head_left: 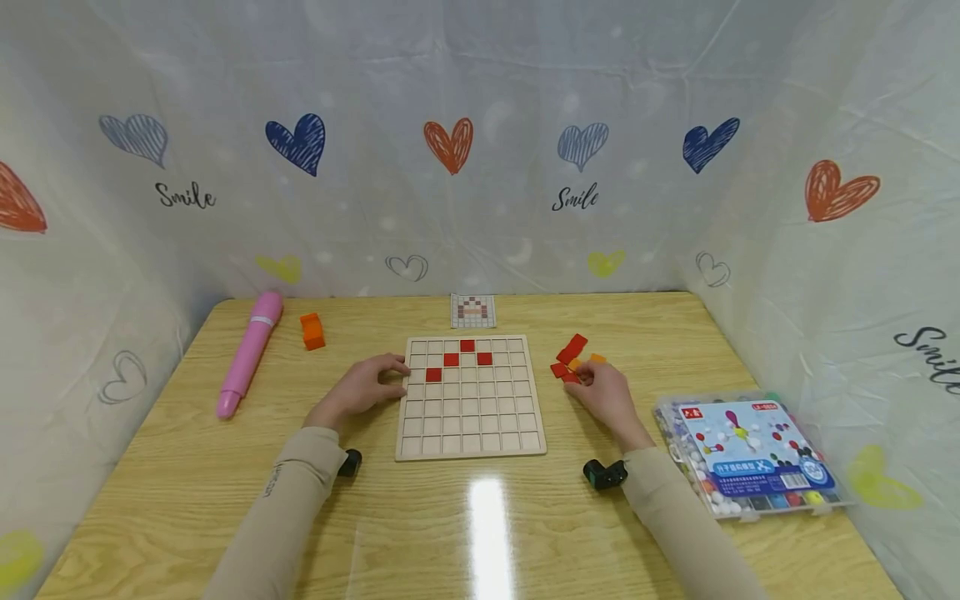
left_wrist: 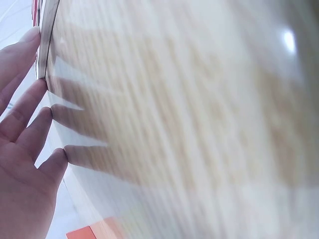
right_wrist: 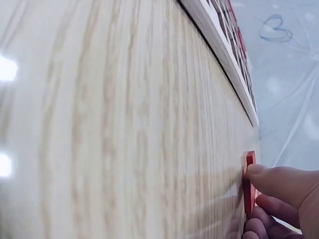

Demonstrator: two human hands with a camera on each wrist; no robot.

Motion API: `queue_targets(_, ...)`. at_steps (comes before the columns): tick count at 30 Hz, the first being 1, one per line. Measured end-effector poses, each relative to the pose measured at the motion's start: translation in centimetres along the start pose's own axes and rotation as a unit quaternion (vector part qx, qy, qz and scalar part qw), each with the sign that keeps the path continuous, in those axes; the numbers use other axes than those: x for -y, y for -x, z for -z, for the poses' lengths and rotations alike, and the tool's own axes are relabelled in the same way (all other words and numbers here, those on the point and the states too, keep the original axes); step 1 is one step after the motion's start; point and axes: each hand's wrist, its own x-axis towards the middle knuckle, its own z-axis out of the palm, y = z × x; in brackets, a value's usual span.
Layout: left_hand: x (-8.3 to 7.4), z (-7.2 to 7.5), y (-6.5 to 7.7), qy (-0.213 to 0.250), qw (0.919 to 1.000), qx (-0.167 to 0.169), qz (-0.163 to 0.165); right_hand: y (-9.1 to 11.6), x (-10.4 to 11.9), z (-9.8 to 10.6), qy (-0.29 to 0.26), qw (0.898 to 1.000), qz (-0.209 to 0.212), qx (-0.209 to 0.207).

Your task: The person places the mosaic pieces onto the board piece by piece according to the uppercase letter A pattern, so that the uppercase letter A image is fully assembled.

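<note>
A square wooden grid board (head_left: 471, 427) lies mid-table, with several red square tiles (head_left: 451, 360) set in its upper cells. At its left edge rests my left hand (head_left: 363, 385), fingers spread, thumb and fingertips against the rim and the tabletop. To the right of the board, my right hand (head_left: 606, 398) pinches a red tile (right_wrist: 250, 181) low over the table, its thumb on the tile and the other fingers curled beneath. More red tiles (head_left: 574, 347) and a few orange tiles (head_left: 597, 358) lie loosely around those fingertips, partly hidden by the hand.
Behind the board lies a small printed grid card (head_left: 473, 312). A pink pen-shaped object (head_left: 251, 354) and an orange block (head_left: 312, 332) lie at the left. On the right sits a clear plastic case (head_left: 753, 454) of coloured balls. Patterned cloth hangs around the table.
</note>
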Motion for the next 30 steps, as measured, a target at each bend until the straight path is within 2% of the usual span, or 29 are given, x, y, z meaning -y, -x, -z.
queue_targets(7, 0.2, -0.1, -0.1, -0.006, 1.0000, -0.002, 0.001, 0.0, 0.6, -0.2, 0.011, 1.000, 0.017, -0.005)
queue_targets(16, 0.2, -0.1, -0.2, -0.009, 0.9999, 0.000, -0.005, 1.8, 0.6, 0.4, 0.006, 0.998, 0.026, 0.053)
queue_targets(25, 0.2, -0.2, -0.2, -0.007, 0.9999, 0.000, 0.008, 2.4, 0.3, 0.8, 0.049, 0.996, 0.058, 0.056)
queue_targets(30, 0.1, -0.1, -0.1, -0.008, 0.9999, -0.001, 0.008, 2.3, 0.3, 0.6, 0.047, 0.996, 0.057, 0.056)
